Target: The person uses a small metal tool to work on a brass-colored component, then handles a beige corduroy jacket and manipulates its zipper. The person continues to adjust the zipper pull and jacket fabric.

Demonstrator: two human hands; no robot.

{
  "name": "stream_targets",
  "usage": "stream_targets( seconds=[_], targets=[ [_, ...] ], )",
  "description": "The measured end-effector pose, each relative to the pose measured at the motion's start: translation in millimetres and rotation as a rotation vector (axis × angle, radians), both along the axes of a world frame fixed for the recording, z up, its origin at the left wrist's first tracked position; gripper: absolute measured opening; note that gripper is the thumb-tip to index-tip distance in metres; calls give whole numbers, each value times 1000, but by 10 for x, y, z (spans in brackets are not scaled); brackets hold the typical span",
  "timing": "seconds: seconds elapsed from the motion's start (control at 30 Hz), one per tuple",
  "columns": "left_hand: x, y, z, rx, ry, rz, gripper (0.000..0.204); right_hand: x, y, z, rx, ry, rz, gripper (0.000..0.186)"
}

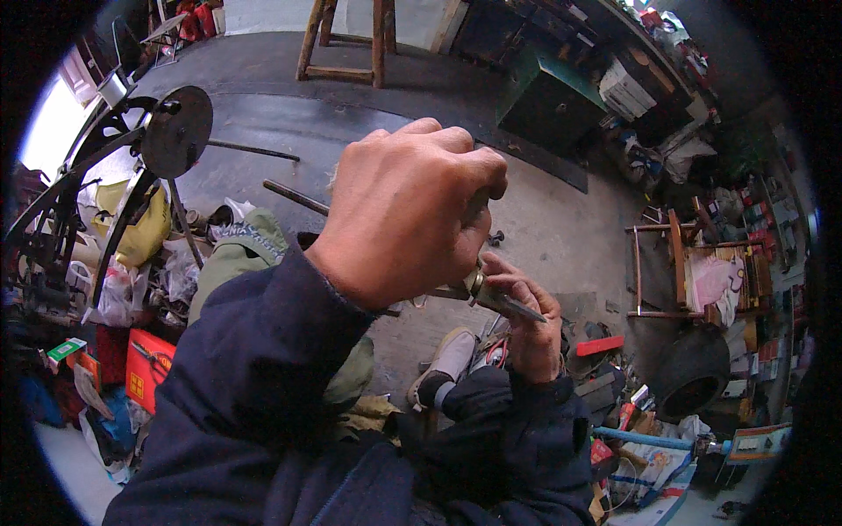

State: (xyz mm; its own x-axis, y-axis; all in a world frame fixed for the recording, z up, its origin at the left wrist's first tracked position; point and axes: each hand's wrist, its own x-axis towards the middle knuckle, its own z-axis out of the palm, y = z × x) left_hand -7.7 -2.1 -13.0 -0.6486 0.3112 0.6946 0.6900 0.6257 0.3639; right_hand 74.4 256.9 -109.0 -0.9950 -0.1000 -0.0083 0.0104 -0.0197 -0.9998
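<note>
We count two hands, one metal piece (511, 306) and one brass-coloured ring (474, 282) around it. About them we see one grey shoe (451, 358), one green box (551, 98), one black tyre (693, 373) and one wooden stool (379, 44), its top cut off by the upper edge. The left hand (408, 206) is curled inward, its fingertips hidden, so we cannot tell whether it grips anything. Where the metal piece's other end runs, we cannot make out. Its narrow tip points to our right; the piece lies just below the left knuckles, gripped by the right hand's (532, 337) bent fingers.
</note>
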Motion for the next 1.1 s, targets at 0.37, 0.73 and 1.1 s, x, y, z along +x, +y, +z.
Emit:
stream_targets(
  seconds=[0.37, 0.73, 1.1],
  targets=[
    [26, -1, 36, -37, -47, 10, 18, 1, 142, -12, 289, -311, -90, 56],
    [18, -8, 17, -18, -10, 15, 19, -24, 223, -157, -48, -530, 94, 70],
    [23, -20, 11, -16, -17, 19, 21, -14, 129, -135, -55, -301, 91, 58]
  ],
)
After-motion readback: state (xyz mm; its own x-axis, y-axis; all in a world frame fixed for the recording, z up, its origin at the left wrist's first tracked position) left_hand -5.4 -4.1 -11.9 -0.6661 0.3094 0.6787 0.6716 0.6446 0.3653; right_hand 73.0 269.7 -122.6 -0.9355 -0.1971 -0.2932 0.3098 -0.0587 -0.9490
